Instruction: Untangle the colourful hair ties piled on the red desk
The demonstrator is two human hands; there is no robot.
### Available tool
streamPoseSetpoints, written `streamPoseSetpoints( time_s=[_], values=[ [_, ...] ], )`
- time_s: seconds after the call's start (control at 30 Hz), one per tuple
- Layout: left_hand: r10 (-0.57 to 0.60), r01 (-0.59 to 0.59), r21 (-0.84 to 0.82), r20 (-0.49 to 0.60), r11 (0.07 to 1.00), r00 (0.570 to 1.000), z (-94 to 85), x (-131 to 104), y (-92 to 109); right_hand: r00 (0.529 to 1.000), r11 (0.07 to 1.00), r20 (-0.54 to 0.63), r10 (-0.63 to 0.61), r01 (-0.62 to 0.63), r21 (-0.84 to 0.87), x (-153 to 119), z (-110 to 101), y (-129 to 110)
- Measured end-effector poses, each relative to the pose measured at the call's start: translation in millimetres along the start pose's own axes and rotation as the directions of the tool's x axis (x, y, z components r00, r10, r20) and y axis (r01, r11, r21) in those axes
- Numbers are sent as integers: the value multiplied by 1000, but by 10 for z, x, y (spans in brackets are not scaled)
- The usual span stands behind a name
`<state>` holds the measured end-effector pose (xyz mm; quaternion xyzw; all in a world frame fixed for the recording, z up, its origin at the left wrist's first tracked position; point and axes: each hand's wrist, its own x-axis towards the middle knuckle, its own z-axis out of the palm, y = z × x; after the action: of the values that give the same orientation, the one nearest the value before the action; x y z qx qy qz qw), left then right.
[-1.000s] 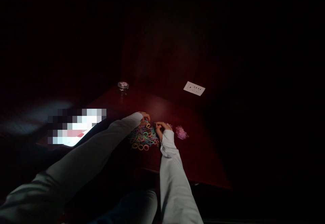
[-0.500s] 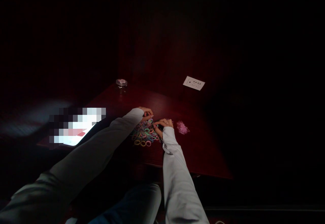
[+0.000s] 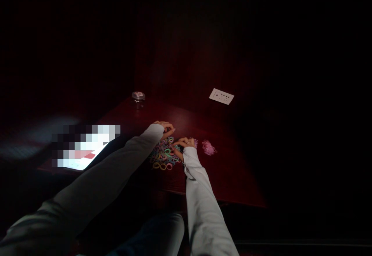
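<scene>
A pile of small bands in mixed colours lies on the dark red table, with a few larger rings along its near edge. My left hand is over the far side of the pile, fingers curled; whether it holds a band is too small to tell. At the pile's right side, my right hand reaches in with thumb and forefinger apart and nothing visible between them. To its right sits a bunch of pink bands, and more pink shows just behind my right hand.
A lit screen, partly pixelated, stands at the table's left. The small round container is at the far left corner. On the wall behind is a white socket plate. The table extends right.
My right hand has moved slightly left over the pile, uncovering more pink behind it. My left hand has shifted only a little. The view has tilted slightly.
</scene>
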<state>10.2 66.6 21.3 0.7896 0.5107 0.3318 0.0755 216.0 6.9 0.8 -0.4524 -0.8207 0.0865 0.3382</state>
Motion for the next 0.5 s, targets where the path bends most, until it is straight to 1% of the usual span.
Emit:
streamPoseSetpoints(
  time_s=[0.13, 0.2, 0.3, 0.4, 0.47, 0.5],
  values=[
    [34, -34, 10, -13, 999, 999, -45, -1, -24, 1000, 1000, -14, 17, -17, 23, 6, 16, 29],
    [37, -37, 27, -6, 999, 999, -30, -4, -21, 999, 999, -26, 29, -28, 35, 16, 26, 57],
    [71, -71, 46, 0, 996, 997, -5, -7, -20, 997, 998, -48, 60, -59, 30, 22, 30, 82],
    [137, -141, 66, 66, 988, 988, -43, -27, -57, 997, 998, -51, 63, -63, 17, 10, 31, 69],
    [221, -233, 60, 156, 971, 963, -106, -62, -98, 997, 998, -43, 59, -59, 8, -2, 35, 50],
    [263, -276, 56, 170, 960, 950, -140, -86, -117, 997, 998, -41, 59, -59, 4, -7, 39, 42]
  ],
)
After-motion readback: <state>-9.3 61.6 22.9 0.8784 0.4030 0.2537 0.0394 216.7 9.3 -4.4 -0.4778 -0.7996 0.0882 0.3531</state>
